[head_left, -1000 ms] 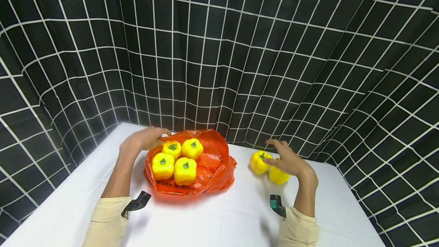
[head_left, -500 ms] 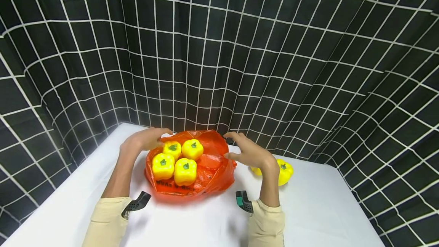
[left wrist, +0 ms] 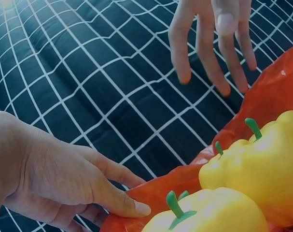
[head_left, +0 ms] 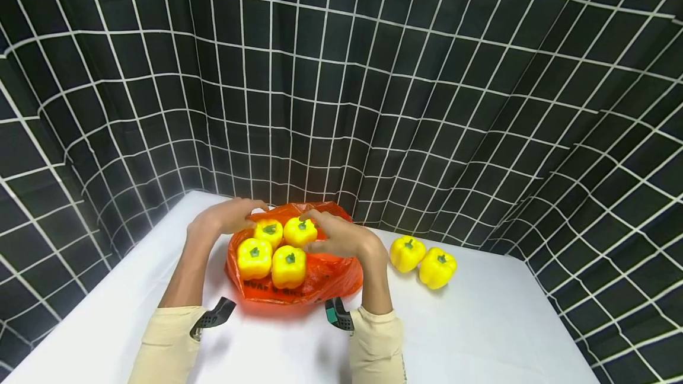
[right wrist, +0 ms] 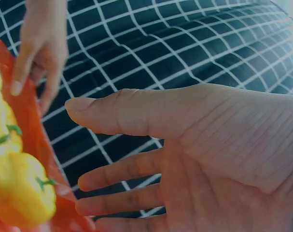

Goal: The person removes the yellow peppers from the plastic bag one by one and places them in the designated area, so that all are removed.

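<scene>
1. My left hand [head_left: 226, 216] pinches the bag's [head_left: 333, 283] rim.
2. My right hand [head_left: 341, 237], fingers apart and empty, has moved left over the bag.
3. That adds nothing: four peppers [head_left: 289, 274] inside, two loose peppers [head_left: 437, 271] outside, right.

The left arm wears a cream-coloured fabric sleeve [head_left: 162, 345], lightly creased, and the right arm a matching cream-coloured fabric sleeve [head_left: 376, 342] with small dark marks at its right edge, too small to read. At the left cuff sits a curved black wrist device [head_left: 215, 314] dotted with small holes, a small silvery part at its near end. The right cuff's similar black wrist device [head_left: 345, 320] bears a teal-green patch on its left side. Beyond the cuffs, the left hand [head_left: 225, 217] and right hand [head_left: 341, 237] are bare.
</scene>
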`<state>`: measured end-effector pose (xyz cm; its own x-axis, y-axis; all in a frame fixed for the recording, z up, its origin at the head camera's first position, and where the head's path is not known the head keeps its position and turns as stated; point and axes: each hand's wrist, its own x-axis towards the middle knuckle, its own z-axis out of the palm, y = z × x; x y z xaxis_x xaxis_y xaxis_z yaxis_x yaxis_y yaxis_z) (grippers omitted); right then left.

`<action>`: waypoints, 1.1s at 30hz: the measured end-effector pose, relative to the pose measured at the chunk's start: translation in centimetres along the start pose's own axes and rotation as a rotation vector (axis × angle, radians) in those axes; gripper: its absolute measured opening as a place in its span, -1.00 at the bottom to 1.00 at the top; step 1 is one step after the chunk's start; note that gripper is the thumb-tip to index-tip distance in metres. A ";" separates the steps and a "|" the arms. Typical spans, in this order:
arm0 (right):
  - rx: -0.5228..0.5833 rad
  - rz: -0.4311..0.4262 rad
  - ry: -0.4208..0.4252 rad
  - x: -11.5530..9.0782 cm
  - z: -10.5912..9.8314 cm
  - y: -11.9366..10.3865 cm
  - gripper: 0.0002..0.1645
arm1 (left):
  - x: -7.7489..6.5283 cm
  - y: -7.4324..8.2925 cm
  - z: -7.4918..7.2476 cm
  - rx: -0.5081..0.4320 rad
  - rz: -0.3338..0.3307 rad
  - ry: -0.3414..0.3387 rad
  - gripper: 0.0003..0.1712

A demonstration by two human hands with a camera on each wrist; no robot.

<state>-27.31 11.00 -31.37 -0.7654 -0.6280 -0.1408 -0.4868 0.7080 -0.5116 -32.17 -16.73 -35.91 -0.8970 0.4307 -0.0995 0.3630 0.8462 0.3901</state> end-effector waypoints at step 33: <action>-0.230 0.174 -0.156 3.7 5.5 -1.3 -0.22 | 0.0 0.3 0.1 -0.032 -0.065 -0.009 -0.47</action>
<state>-27.22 6.01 -35.87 -0.7805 -0.5204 -0.3465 -0.4503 0.8524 -0.2659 -32.07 -16.42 -35.93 -0.9160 0.3783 -0.1337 0.2958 0.8618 0.4120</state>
